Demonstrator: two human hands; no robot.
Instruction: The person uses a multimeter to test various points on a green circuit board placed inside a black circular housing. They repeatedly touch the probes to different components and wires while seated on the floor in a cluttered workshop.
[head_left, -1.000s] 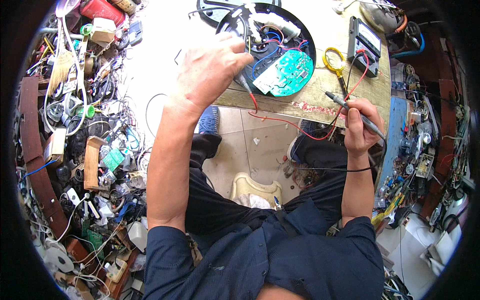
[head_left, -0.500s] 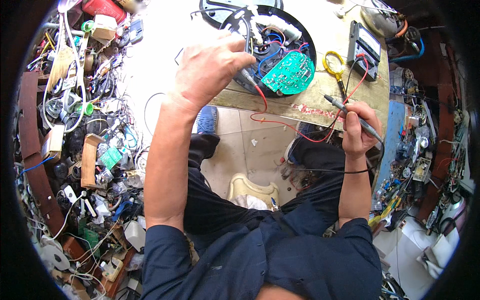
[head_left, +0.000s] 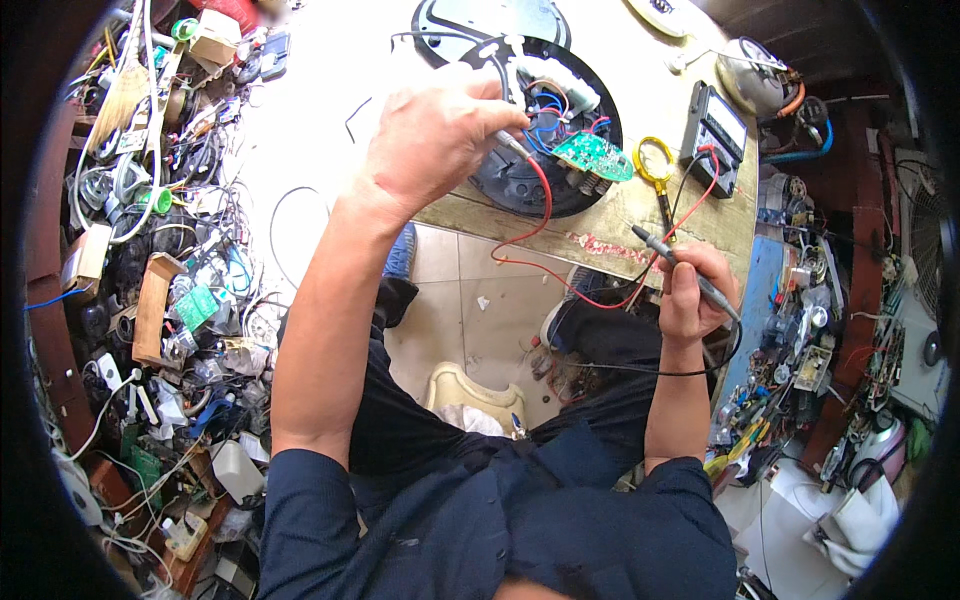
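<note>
My left hand (head_left: 435,135) is closed on a test probe (head_left: 512,143) with a red lead, over the left side of a round black housing (head_left: 515,190). The housing holds coloured wires, white parts and a green circuit board (head_left: 590,155), which sits tilted. Whether the probe's tip touches anything is hidden. My right hand (head_left: 700,285) grips a second probe (head_left: 653,243) with a black lead, held near the table's front edge. A yellow-rimmed magnifier (head_left: 653,143) lies right of the housing, beside an analogue multimeter (head_left: 715,140) where both leads plug in.
Behind the housing lies a black-edged cover (head_left: 450,20). A metal appliance (head_left: 750,75) stands at the back right. Heaped parts, wires and boxes (head_left: 160,310) crowd the left; more clutter (head_left: 800,330) lines the right. My legs and a cream stool (head_left: 450,390) are below the table (head_left: 330,90).
The green board has tilted up, baring more of the housing's base. My left hand has shifted slightly right with its probe. The whole view has shifted somewhat.
</note>
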